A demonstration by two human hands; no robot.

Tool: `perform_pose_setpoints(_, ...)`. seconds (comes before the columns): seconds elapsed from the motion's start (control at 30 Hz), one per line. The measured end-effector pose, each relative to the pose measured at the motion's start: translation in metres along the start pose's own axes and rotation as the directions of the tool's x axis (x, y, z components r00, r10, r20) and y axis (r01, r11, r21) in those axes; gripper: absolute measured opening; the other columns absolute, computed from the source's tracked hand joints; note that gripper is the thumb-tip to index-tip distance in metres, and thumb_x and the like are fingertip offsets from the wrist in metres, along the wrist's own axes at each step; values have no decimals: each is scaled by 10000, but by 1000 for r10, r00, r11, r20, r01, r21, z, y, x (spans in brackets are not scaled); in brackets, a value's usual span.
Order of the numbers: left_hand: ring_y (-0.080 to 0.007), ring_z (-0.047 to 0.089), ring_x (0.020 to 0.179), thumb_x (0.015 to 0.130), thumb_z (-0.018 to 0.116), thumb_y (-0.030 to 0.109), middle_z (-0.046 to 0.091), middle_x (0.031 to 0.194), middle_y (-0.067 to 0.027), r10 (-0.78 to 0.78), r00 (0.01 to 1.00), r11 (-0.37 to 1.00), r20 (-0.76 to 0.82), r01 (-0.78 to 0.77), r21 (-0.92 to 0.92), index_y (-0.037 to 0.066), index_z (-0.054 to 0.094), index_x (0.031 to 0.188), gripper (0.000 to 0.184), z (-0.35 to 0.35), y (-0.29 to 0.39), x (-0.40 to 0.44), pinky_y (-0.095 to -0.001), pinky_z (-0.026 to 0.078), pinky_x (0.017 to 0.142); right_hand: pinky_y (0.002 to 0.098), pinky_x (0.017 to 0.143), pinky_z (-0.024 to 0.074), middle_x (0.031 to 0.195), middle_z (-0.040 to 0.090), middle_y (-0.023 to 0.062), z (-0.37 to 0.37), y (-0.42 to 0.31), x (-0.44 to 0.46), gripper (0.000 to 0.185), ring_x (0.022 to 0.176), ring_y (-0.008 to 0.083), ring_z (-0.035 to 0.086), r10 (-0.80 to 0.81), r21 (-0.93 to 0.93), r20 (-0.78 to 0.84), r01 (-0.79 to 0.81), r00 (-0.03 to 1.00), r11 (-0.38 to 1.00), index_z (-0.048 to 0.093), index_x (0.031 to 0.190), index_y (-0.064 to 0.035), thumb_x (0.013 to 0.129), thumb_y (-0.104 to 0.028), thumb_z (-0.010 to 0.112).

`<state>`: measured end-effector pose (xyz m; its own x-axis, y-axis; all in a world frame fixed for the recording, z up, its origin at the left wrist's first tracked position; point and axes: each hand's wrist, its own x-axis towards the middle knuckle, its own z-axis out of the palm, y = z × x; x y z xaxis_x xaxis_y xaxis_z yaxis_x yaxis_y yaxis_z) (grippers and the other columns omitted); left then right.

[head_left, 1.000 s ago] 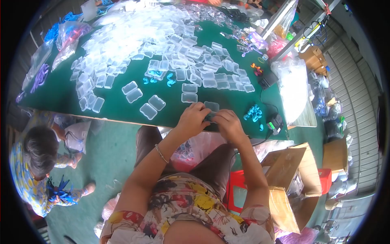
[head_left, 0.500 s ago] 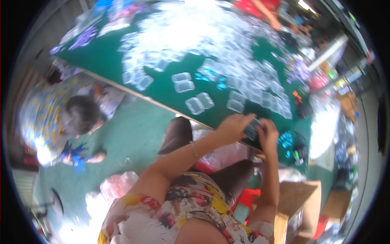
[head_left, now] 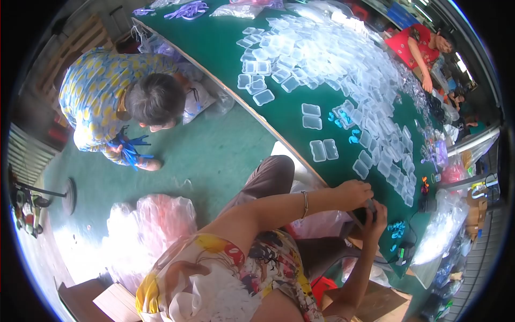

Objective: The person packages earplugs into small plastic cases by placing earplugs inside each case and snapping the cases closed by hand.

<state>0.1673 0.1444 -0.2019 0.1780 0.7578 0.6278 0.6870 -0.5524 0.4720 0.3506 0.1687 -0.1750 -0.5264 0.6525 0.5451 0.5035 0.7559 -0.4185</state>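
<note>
My left hand [head_left: 354, 194], a bracelet on its wrist, is closed at the near edge of the green table [head_left: 343, 155]. My right hand [head_left: 377, 216] meets it there, fingers bent in a grip. Between their fingertips is a small, dark grey, box-like thing [head_left: 370, 206], mostly covered by the fingers. Just beyond lie open clear plastic cases [head_left: 362, 164]. Small turquoise pieces [head_left: 397, 229] are grouped to the right of my right hand, with more turquoise pieces [head_left: 339, 117] farther up among the cases.
A large heap of clear cases [head_left: 322, 51] covers the far table. At left, a bent-over person [head_left: 118, 102] holds blue strips [head_left: 130, 150]. Another person in red [head_left: 416, 51] works across the table. Plastic bags [head_left: 155, 228] and cardboard boxes [head_left: 381, 300] stand on the floor.
My view has swung, so the table and both people appear shifted. My hands stay together at the table edge; the thing they hold is now more hidden by the fingers.
</note>
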Motion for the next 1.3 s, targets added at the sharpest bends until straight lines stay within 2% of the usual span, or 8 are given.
perform_pose_setpoints(0.3,-310,629,741,821,642,296,587,816,-105,-124,992,990,13,124,-72,71,618,803,228,-32,9,-24,-408,515,645,304,738,475,910,621,110,-3,-21,11,212,816,220,605,141,286,228,-204,963,936,638,1009,-11,800,8,607)
perform_pose_setpoints(0.37,-313,629,738,828,641,293,586,811,-108,-178,983,977,-54,170,-130,71,618,794,227,-37,17,-39,-411,515,640,297,777,465,945,623,108,-11,-28,28,228,862,201,600,131,372,446,-316,885,872,638,1025,-13,798,-31,619)
perform_pose_setpoints(0.43,-320,629,730,848,632,284,586,799,-116,-198,976,972,-87,184,-143,69,625,790,223,-41,24,-48,-417,514,633,308,835,459,1001,613,119,-5,-24,39,280,924,221,595,56,511,363,-249,930,823,631,1065,-14,794,-82,643)
perform_pose_setpoints(0.5,-328,634,740,870,616,300,600,822,-127,-222,975,966,-8,219,-138,71,647,803,240,-44,26,-64,-431,514,637,362,916,450,1108,593,149,4,-34,56,343,1035,303,584,-82,320,193,17,978,947,621,1114,-33,782,-106,667)
perform_pose_setpoints(0.73,-349,649,860,879,564,383,637,983,-181,-286,730,944,621,326,51,41,652,972,365,-14,16,-113,-478,518,738,421,879,437,1176,574,88,56,-17,70,395,1091,298,541,-117,-170,59,125,991,977,631,1121,-106,751,-184,745)
perform_pose_setpoints(0.97,-323,646,796,838,639,191,644,864,-111,-97,980,992,174,108,-57,110,650,965,151,-70,13,-62,-441,516,649,410,791,443,1031,597,47,45,-20,55,139,950,276,590,-156,-86,35,158,987,984,638,831,-102,734,-124,734)
perform_pose_setpoints(1.07,-354,641,791,827,605,116,618,915,-148,-290,946,953,-143,299,45,111,648,938,120,-98,-24,-5,-462,522,693,410,783,448,1039,592,57,36,-20,42,161,957,288,585,-143,-64,49,146,989,987,636,849,-94,725,-101,739)
perform_pose_setpoints(1.3,-362,642,906,809,654,147,633,1037,-152,-467,884,830,-23,447,333,125,662,1066,259,-76,-95,52,-445,533,776,419,798,453,1056,590,83,21,-28,22,198,968,310,580,-87,-44,13,87,996,995,643,901,-90,727,-76,736)
